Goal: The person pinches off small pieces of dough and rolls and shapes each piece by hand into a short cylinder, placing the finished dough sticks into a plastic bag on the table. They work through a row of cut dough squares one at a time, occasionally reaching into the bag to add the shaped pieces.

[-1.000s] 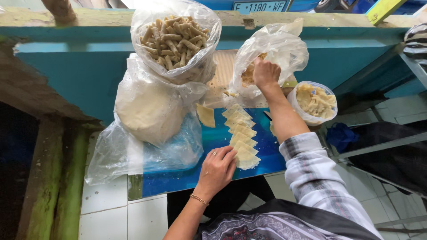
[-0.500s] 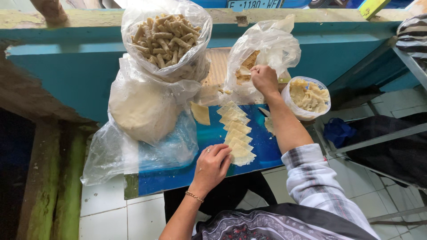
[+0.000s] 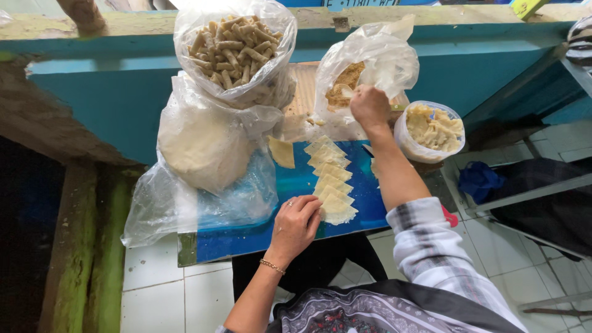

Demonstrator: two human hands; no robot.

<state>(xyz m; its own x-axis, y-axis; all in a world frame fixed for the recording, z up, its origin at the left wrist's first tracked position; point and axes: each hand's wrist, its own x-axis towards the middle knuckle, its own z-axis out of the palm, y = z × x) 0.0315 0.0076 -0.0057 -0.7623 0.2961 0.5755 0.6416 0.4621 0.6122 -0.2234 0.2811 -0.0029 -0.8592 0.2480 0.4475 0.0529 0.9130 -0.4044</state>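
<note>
Now left hand (image 3: 296, 225) unmoved by wrappers (image 3: 332, 182), right hand (image 3: 369, 106) deeper in bag (image 3: 364, 74)

left hand (image 3: 298, 222): on wrapper row (image 3: 332, 179) | right hand (image 3: 369, 106): in filling bag (image 3: 364, 74)

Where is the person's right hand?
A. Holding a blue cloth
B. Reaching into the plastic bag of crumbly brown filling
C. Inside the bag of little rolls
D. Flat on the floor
B: the right hand is up at the open mouth of the clear plastic bag that holds the crumbly brown filling.
</note>
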